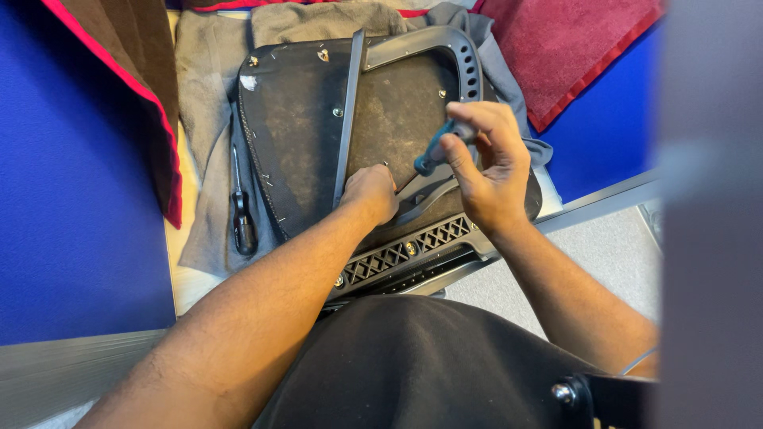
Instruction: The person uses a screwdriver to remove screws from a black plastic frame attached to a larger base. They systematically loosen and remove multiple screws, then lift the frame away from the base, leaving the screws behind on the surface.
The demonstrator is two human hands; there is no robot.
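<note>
An upturned chair seat (pixel 302 135) with a dusty black underside and a grey plastic frame (pixel 429 44) lies on a grey cloth. My right hand (pixel 489 163) grips a screwdriver with a blue-green handle (pixel 437 147), its tip pointing down at the seat near the middle. My left hand (pixel 369 191) rests curled on the seat just left of the tip, pressing or pinching something small I cannot make out.
A second screwdriver with a black handle (pixel 241 214) lies on the grey cloth (pixel 207 95) to the left of the seat. Blue partition walls (pixel 79 199) stand on both sides, with red and brown cloths (pixel 572 48) draped at the top.
</note>
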